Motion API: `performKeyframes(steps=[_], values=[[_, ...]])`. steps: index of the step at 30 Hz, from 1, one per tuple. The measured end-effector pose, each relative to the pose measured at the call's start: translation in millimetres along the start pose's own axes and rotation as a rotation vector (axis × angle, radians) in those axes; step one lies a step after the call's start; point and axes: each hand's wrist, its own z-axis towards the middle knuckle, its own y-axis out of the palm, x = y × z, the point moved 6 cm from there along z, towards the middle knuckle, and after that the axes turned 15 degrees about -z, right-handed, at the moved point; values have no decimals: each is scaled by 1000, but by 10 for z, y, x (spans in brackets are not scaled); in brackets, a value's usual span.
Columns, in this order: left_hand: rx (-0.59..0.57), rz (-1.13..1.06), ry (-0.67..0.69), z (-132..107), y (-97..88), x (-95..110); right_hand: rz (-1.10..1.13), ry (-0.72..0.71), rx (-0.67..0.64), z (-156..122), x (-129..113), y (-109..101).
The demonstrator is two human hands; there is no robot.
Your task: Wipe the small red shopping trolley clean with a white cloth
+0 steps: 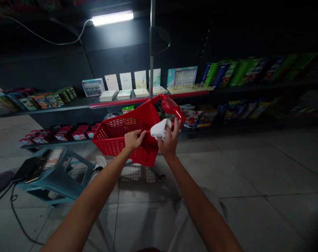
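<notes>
A red plastic shopping cart [117, 143] with perforated basket walls stands on the tiled floor in front of me. My left hand [133, 140] is closed on the near top rim of its basket, the thumb pointing right. Further right, my right hand [170, 139] holds a white cloth [160, 128] against the same rim, just beside the cart's curved red handle [173, 107]. Part of the rim is hidden under the cloth. A green packet [128, 109] shows behind the basket's far side.
Shelves behind the cart carry notebooks [126, 81], a marker set [184, 76], boxes [52, 99] and green and blue snack bags [232, 72]. A metal pole [152, 49] rises at the cart. On the left, a blue stool [61, 175] holds devices, with a black cable [18, 217] trailing down.
</notes>
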Motion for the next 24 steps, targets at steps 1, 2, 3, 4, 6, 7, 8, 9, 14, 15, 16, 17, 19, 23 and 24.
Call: performKeyframes(steps=[1, 2, 3, 4, 6, 7, 8, 9, 14, 15, 16, 17, 19, 23, 24], values=[[1, -2, 6, -3, -3, 2, -30, -35, -27, -5, -69, -8], [1, -3, 12, -6, -6, 4, -53, -54, -44, -11, -115, -14], [2, -4, 18, -9, -8, 5, -71, -66, -56, -18, -143, -16], [4, -5, 24, -12, -11, 7, -84, -75, -66, -25, -157, -16], [4, -10, 32, -18, -15, 13, -104, -88, -82, -41, -161, -13], [2, -11, 31, -21, -16, 14, -114, -91, -91, -48, -155, -13], [-1, -9, 26, -25, -16, 14, -126, -89, -98, -52, -146, -15], [-6, -5, 19, -28, -16, 13, -138, -88, -102, -51, -136, -22], [-26, 6, 0, -29, -19, 0, -162, -127, -61, 53, -58, -134], [-28, 3, 1, -26, -22, -4, -158, -138, -47, 89, -20, -168], [-31, -2, 1, -25, -24, -9, -153, -146, -35, 124, 28, -202], [-34, -7, 2, -24, -26, -12, -143, -153, -25, 156, 82, -235], [-43, -19, 4, -30, -25, -15, -101, -170, -21, 204, 193, -288], [-45, -31, 8, -79, -11, 15, 20, -210, -24, 245, 355, -370], [-43, -31, 10, -95, -4, 29, 40, -224, -9, 254, 377, -401]])
